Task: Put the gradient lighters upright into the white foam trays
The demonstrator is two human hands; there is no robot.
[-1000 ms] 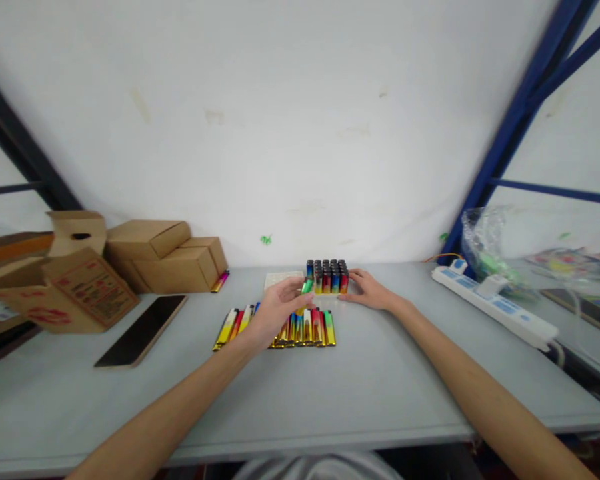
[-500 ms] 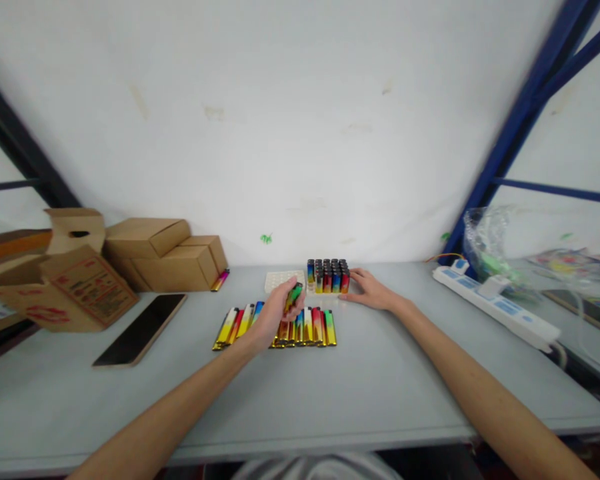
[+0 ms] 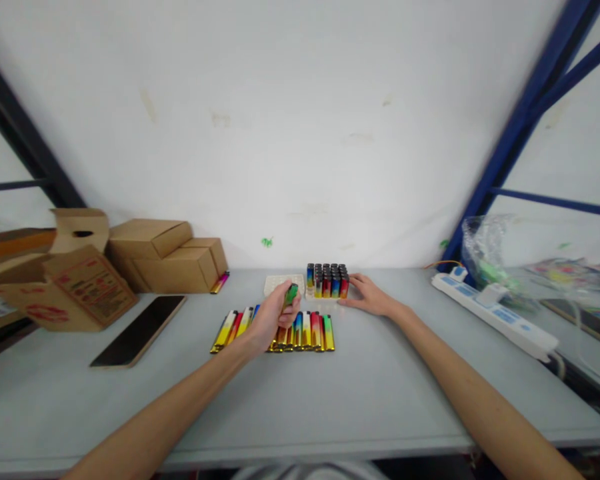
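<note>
On table (image 3: 360,400): loose lighters (image 3: 315,335) lay at centre, with upright lighters (image 3: 327,285) in a tray (image 3: 324,300) behind their right end, a second tray (image 3: 274,285) left of that, cartons (image 3: 175,265) left, power strip (image 3: 495,315) right.

Light is even and bright, edges stretched.

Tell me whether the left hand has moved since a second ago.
Yes: judged against the green wall mark, the left hand has moved leftward, away from the standing lighters.
</note>
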